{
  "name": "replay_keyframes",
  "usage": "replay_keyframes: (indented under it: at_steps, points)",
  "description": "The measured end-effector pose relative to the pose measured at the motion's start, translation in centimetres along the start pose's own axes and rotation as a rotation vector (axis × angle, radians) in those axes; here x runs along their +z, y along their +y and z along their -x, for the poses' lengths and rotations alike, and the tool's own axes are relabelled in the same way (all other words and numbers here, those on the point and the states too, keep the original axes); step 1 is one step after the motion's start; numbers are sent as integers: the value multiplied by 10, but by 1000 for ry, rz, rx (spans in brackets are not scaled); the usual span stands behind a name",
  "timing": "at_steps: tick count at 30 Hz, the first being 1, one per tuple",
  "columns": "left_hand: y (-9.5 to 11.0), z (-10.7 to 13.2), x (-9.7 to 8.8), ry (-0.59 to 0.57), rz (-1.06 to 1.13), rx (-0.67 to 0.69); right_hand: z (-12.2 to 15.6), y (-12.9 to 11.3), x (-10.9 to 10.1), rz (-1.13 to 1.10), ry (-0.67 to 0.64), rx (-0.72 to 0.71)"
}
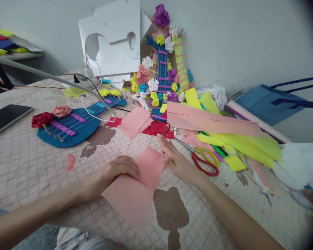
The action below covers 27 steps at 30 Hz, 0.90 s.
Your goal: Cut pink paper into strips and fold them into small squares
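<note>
Two overlapping pink paper squares (131, 199) lie on the patterned tablecloth in front of me, the farther one (151, 163) reaching under my left hand. My left hand (121, 171) rests on them from the left, its fingers curled over the paper and the thumb hidden. At the right edge of the farther square is my right hand (176, 159), its fingers stretched out and pointing away from me. Beyond the hands sits a stack of pink squares (135, 121) partly over red paper (159, 126). Scissors (205, 161) with red and yellow handles lie right of my right hand.
Left stands a blue paper guitar (73, 126) with flowers, near a phone (9, 116). Behind are flower-covered paper guitars (163, 69), a glue gun (141, 99) and white foam board (114, 41). Pink strips (211, 121) and yellow paper (253, 147) cover the right. A cable (54, 76) crosses the left.
</note>
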<state>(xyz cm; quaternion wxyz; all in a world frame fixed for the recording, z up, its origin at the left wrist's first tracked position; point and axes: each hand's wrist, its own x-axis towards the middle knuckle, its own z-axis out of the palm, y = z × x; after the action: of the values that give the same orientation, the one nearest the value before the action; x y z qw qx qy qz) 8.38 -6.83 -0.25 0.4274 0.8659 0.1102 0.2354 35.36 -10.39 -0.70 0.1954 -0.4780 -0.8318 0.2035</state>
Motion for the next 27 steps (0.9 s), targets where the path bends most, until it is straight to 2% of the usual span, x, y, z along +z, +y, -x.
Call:
replay_keyframes:
  at_steps: [5, 7, 9, 11, 14, 20, 23, 27]
  points:
    - [-4, 1, 2, -4, -6, 5, -10, -3, 17, 169, -114, -87]
    - [-5, 2, 3, 1, -16, 4, -13, -2, 19, 148, -160, -104]
    - [-5, 2, 4, 3, -27, -2, -12, 0, 12, 50, -134, -84]
    - [-5, 3, 4, -2, -36, -8, -7, 2, 1, -32, -46, -39]
    - [-5, 3, 3, -7, -36, -9, 9, 4, -7, 8, 28, 7]
    - [-2, 3, 3, -17, -27, -15, 35, 7, 12, 257, -92, -25]
    - [0, 5, 3, -9, -27, -22, 36, 8, 12, 170, -83, 4]
    - [2, 6, 2, -34, -38, -34, 39, 1, 3, 24, 35, 18]
